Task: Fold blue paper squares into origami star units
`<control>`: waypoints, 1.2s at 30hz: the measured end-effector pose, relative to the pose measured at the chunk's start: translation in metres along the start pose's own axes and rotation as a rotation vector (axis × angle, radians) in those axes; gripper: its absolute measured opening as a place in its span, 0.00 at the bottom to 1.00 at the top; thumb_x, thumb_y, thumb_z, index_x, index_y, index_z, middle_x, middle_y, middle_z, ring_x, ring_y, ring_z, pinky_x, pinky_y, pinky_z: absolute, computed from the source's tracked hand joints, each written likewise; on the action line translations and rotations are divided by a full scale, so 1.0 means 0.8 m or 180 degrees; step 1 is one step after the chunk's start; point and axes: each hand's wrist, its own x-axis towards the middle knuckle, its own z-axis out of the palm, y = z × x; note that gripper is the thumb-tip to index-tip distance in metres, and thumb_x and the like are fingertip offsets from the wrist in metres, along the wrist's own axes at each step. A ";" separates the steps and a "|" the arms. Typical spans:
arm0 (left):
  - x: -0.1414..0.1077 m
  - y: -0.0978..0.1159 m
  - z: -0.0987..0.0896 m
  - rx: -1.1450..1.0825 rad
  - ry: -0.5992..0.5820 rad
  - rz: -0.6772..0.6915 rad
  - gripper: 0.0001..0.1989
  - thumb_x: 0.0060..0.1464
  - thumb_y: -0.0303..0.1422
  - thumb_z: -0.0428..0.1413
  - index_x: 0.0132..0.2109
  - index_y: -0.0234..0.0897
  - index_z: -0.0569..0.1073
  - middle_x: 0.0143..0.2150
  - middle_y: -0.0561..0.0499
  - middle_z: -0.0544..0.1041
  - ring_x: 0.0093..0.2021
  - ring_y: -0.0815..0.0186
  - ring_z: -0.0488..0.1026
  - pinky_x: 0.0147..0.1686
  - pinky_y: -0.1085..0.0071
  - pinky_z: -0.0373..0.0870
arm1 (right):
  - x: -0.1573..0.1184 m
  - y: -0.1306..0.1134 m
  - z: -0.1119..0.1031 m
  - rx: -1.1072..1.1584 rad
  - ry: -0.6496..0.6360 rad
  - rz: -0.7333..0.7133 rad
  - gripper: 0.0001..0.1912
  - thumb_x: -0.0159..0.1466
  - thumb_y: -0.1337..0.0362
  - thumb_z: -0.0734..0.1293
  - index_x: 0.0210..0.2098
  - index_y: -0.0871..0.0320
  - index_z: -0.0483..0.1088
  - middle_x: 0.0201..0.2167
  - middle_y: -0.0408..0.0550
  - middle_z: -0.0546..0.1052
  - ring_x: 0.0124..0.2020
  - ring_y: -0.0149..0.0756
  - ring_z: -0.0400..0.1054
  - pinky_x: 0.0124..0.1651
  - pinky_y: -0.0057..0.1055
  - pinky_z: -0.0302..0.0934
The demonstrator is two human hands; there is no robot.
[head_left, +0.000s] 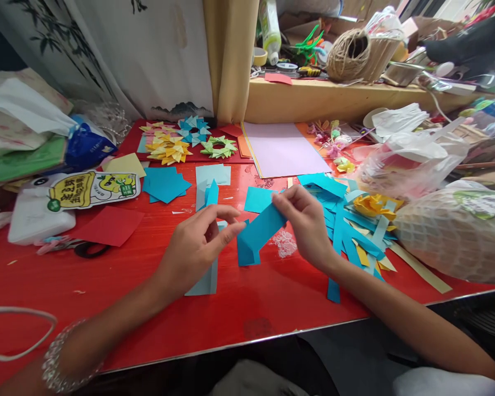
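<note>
My right hand point(309, 228) pinches the upper right corner of a folded blue paper strip point(263, 231), which slants down to the left over the table. The strip's lower left end is bent into an angled flap. My left hand point(198, 236) hovers at its left end, thumb and forefinger slightly apart, with nothing visible between them. Behind the left hand, a pointed blue folded piece point(212, 192) shows in part. Pale blue paper point(206, 283) lies partly hidden under that hand. Beyond the strip rests a flat blue paper piece point(257, 199).
Blue square sheets point(165, 184) and a red sheet point(112, 225) lie left. Folded paper rings point(218, 147) sit at the back beside a lilac paper stack point(286, 148). Blue and yellow paper scraps point(355, 231) pile up right, near a netted bag point(449, 236). Twine point(348, 58) stands on the ledge.
</note>
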 end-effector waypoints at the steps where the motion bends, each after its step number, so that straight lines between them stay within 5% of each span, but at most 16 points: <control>1: 0.001 -0.001 0.001 0.0026 -0.0089 -0.0002 0.10 0.55 0.40 0.54 0.41 0.42 0.72 0.34 0.56 0.75 0.26 0.72 0.65 0.27 0.75 0.62 | -0.009 -0.001 0.008 0.0104 -0.0250 0.0084 0.12 0.61 0.60 0.67 0.26 0.57 0.61 0.20 0.38 0.60 0.22 0.23 0.53 0.22 0.23 0.51; 5: 0.003 -0.004 0.003 -0.0021 -0.0302 0.0053 0.05 0.55 0.36 0.54 0.37 0.41 0.73 0.33 0.56 0.75 0.31 0.70 0.69 0.30 0.75 0.64 | -0.027 -0.004 0.024 0.0211 -0.0571 0.0206 0.10 0.61 0.61 0.66 0.27 0.57 0.62 0.22 0.38 0.63 0.23 0.23 0.58 0.25 0.22 0.57; 9: 0.002 -0.006 0.001 -0.0023 0.0237 0.0069 0.03 0.56 0.34 0.54 0.36 0.41 0.71 0.33 0.56 0.74 0.32 0.71 0.68 0.32 0.75 0.64 | -0.008 0.007 0.010 -0.0059 -0.0577 -0.0010 0.11 0.66 0.57 0.59 0.32 0.57 0.63 0.29 0.42 0.68 0.30 0.27 0.66 0.32 0.26 0.66; 12: 0.006 -0.011 0.000 0.0367 0.0602 0.0023 0.03 0.57 0.34 0.52 0.37 0.41 0.70 0.33 0.55 0.72 0.33 0.70 0.67 0.32 0.74 0.64 | 0.012 0.027 -0.006 -0.1550 -0.0656 -0.0515 0.11 0.66 0.58 0.59 0.40 0.58 0.65 0.41 0.50 0.73 0.43 0.37 0.69 0.44 0.36 0.66; 15: 0.012 -0.016 -0.001 0.0610 0.0626 0.0027 0.07 0.60 0.34 0.48 0.42 0.42 0.70 0.37 0.53 0.72 0.37 0.68 0.67 0.36 0.72 0.64 | 0.024 0.049 -0.017 -0.2963 -0.0908 -0.0946 0.18 0.65 0.60 0.61 0.52 0.62 0.62 0.56 0.59 0.66 0.58 0.48 0.60 0.55 0.44 0.59; 20: 0.017 -0.019 -0.002 0.0511 0.0740 0.0010 0.10 0.61 0.37 0.47 0.43 0.41 0.70 0.42 0.52 0.70 0.39 0.67 0.67 0.39 0.71 0.64 | 0.028 0.066 -0.021 -0.3845 -0.1158 -0.1074 0.23 0.67 0.55 0.56 0.54 0.64 0.62 0.55 0.58 0.69 0.53 0.49 0.66 0.51 0.42 0.63; 29: 0.015 -0.017 -0.001 0.0532 0.0712 0.0055 0.09 0.61 0.36 0.47 0.42 0.40 0.70 0.41 0.53 0.72 0.36 0.68 0.67 0.40 0.68 0.65 | 0.028 0.055 -0.023 -0.4427 -0.0966 -0.1683 0.13 0.66 0.71 0.55 0.40 0.63 0.71 0.32 0.51 0.79 0.32 0.40 0.73 0.31 0.33 0.63; 33: 0.015 -0.021 -0.001 0.0824 0.0676 0.0369 0.07 0.60 0.35 0.49 0.44 0.41 0.69 0.41 0.52 0.71 0.36 0.69 0.67 0.38 0.70 0.67 | 0.020 0.042 -0.021 -0.3875 -0.0478 -0.2460 0.13 0.65 0.74 0.56 0.44 0.64 0.70 0.38 0.51 0.79 0.41 0.39 0.74 0.40 0.32 0.67; 36: 0.012 -0.026 0.003 0.1204 0.0497 0.0972 0.13 0.58 0.33 0.53 0.51 0.40 0.66 0.46 0.49 0.68 0.36 0.70 0.68 0.40 0.71 0.68 | 0.007 0.027 -0.017 -0.3217 -0.0499 -0.3119 0.14 0.64 0.74 0.59 0.47 0.62 0.69 0.42 0.49 0.78 0.46 0.35 0.72 0.50 0.32 0.66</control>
